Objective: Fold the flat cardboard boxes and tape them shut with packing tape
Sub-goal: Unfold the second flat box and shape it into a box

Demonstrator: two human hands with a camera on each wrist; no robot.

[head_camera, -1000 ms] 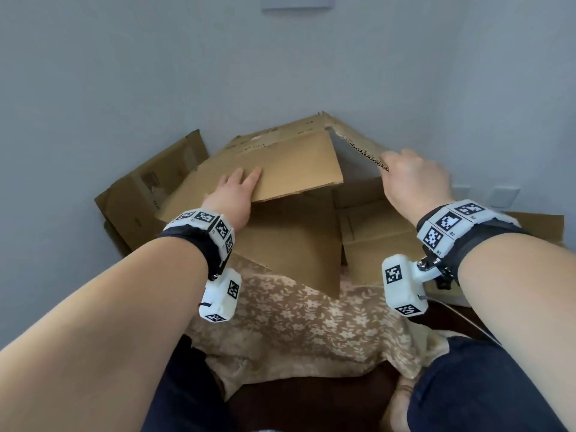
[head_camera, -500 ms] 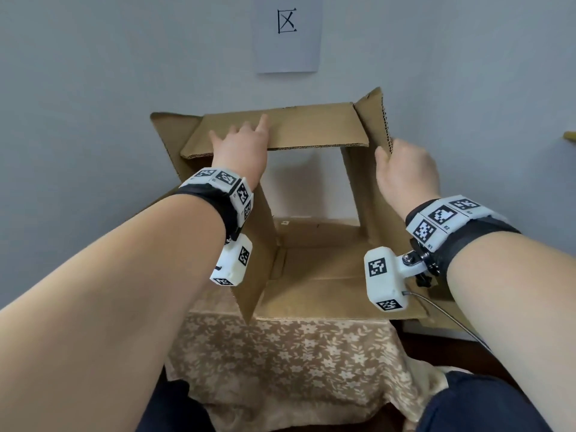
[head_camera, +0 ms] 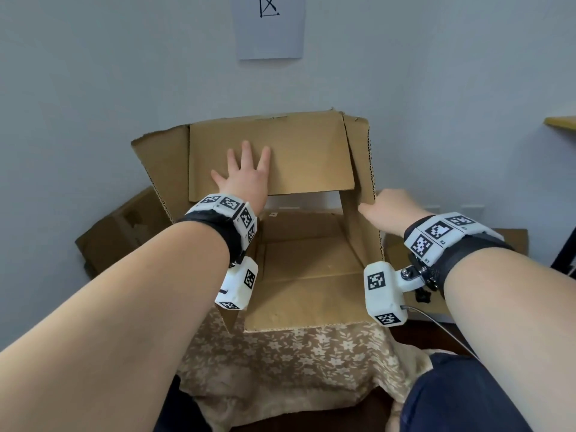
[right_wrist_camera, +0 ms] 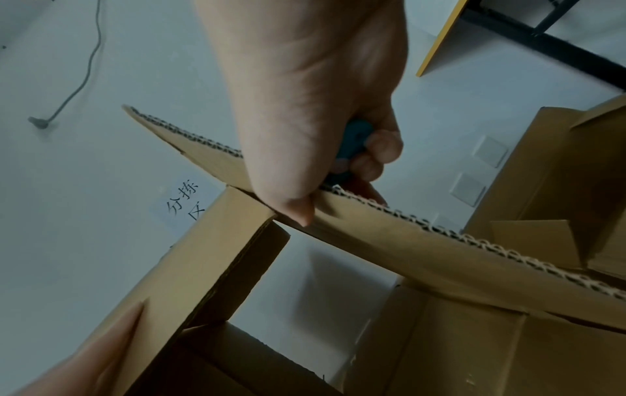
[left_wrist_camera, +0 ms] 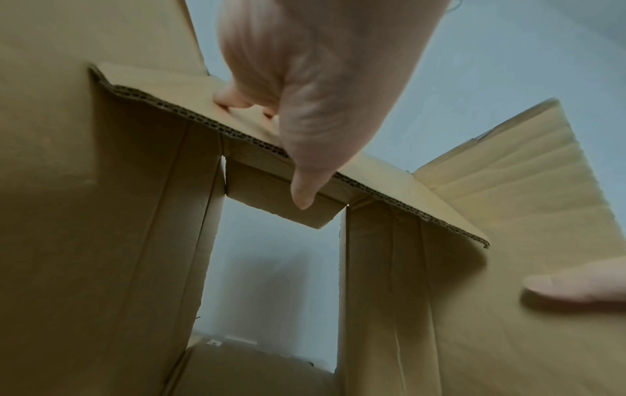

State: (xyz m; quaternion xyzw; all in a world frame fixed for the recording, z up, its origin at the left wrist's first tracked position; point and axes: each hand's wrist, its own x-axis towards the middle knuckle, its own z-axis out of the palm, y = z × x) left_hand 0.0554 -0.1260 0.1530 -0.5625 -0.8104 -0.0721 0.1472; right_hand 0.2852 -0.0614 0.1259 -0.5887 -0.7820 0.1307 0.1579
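Box: the cardboard box (head_camera: 311,263) is lying on its side on the table with the flowery cloth (head_camera: 280,363). Its open end is facing the person, and light is showing through the far end too.
Top flap: the top flap (head_camera: 296,157) is hanging down over the opening, about halfway.
Left hand: the left hand (head_camera: 246,176) is lying flat on the top flap with its fingers spread out straight. It is pressing, not grabbing. In the left wrist view the thumb is poking down past the flap's edge.
Right flap: the right flap (head_camera: 363,163) is standing out to the side, not folded in yet.
Right hand: the right hand (head_camera: 392,210) is pinching the edge of the right flap, thumb on one side and fingers curled on the other. In the right wrist view something blue-green is tucked under the curled fingers. I cannot tell what it is.
How it handles: the box is looking light and stiff. The flaps are bending only at their creases, so pushing near a crease should fold them cleanly. The cut edges are rough and wavy, so they are not slippery.
Where to hold: flat palms on the flaps, or a pinch at a flap edge, looks best.
Other things: more cardboard (head_camera: 121,232) is leaning by the wall on the left. A paper sign (head_camera: 268,26) is hanging on the wall.
Tape: no tape is showing on the box yet.
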